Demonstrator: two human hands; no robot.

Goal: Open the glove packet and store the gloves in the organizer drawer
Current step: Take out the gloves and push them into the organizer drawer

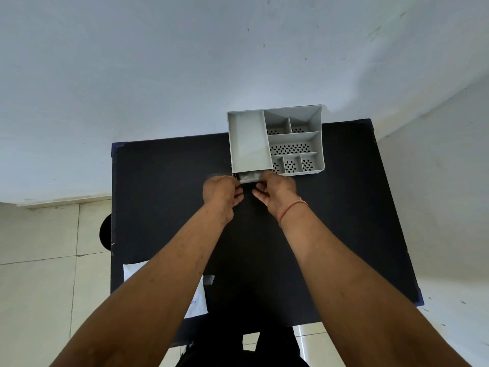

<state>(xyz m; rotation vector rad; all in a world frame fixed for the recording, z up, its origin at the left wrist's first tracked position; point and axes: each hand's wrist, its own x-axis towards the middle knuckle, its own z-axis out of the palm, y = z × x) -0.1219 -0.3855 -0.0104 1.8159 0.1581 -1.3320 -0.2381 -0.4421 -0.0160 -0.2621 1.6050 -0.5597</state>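
Overhead, we look down on a dark desk [164, 207] pushed against a pale wall, where a person's two bare arms reach forward to a grey plastic organizer [275, 140] standing at the desk's far edge. Its top is divided into one long plain compartment on the left and several smaller ones on the right with perforated floors. At the organizer's near left corner a small drawer [248, 177] stands pulled out a short way, and we can make out something pale and crumpled inside it, though we cannot tell whether it is the gloves. The left hand [222, 190] is at the drawer's left front corner, fingers curled in and touching its edge; the right hand [275, 190], with a thin orange thread bracelet [291, 209] at the wrist, is at the drawer's right front corner, fingers bent and thumb toward the drawer. Whether either hand actually pinches the drawer front or merely rests against it we cannot tell, since the fingertips are hidden behind the knuckles. Near the desk's front left, well apart from the organizer and partly covered by the left forearm, lies a flat white packet [132, 271] with faint blue print. Beside it on the dark surface sits a small pale torn-looking strip [209, 279]. Cream floor tiles [39, 287] show to the left of the desk.
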